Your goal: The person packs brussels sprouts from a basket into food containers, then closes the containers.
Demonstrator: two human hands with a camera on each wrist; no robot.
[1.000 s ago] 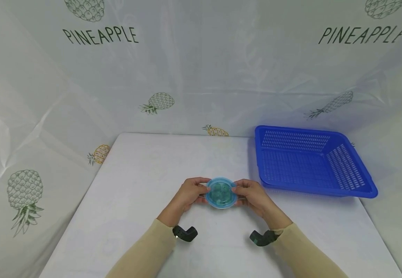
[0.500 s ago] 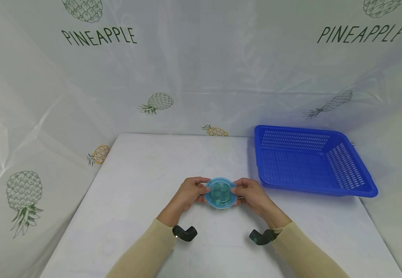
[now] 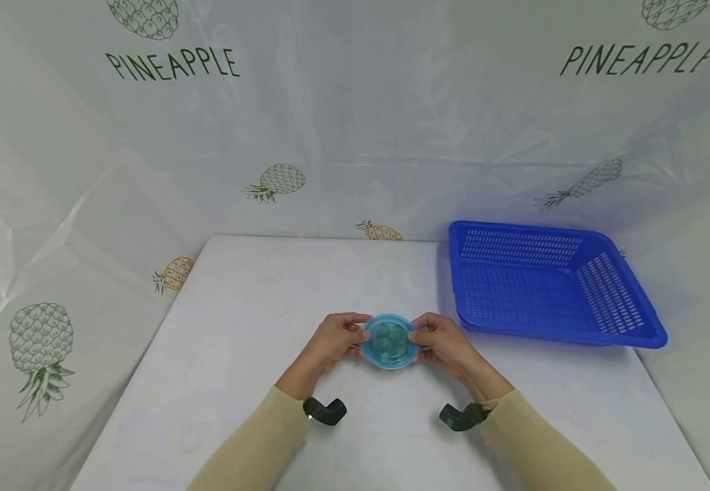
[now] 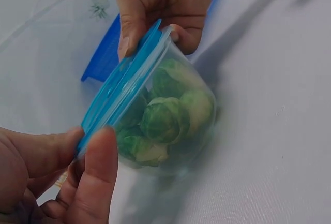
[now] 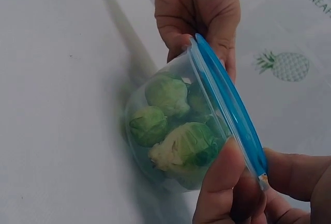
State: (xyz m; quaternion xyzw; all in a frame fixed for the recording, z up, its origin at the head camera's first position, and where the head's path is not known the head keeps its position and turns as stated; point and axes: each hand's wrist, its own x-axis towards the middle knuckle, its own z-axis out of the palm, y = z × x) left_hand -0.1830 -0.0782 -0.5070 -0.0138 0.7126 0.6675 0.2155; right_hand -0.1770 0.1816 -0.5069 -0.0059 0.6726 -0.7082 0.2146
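A clear round plastic container [image 4: 194,79] with a blue lid [image 3: 390,341] holds several Brussels sprouts [image 5: 186,146]. It stands on the white table. On its left side my left hand [image 3: 337,338] pinches the rim, thumb on top of the lid and fingers beneath the edge. From the right, my right hand [image 3: 443,341] pinches the opposite rim in the same way. Both wrist views show the lid [image 5: 232,110] lying along the container's rim; whether it is snapped down all round, I cannot tell.
A blue perforated plastic basket [image 3: 529,300] stands at the back right of the white table [image 3: 269,286], just beyond my right hand. A white sheet [image 3: 355,123] printed with pineapples hangs behind and at the sides.
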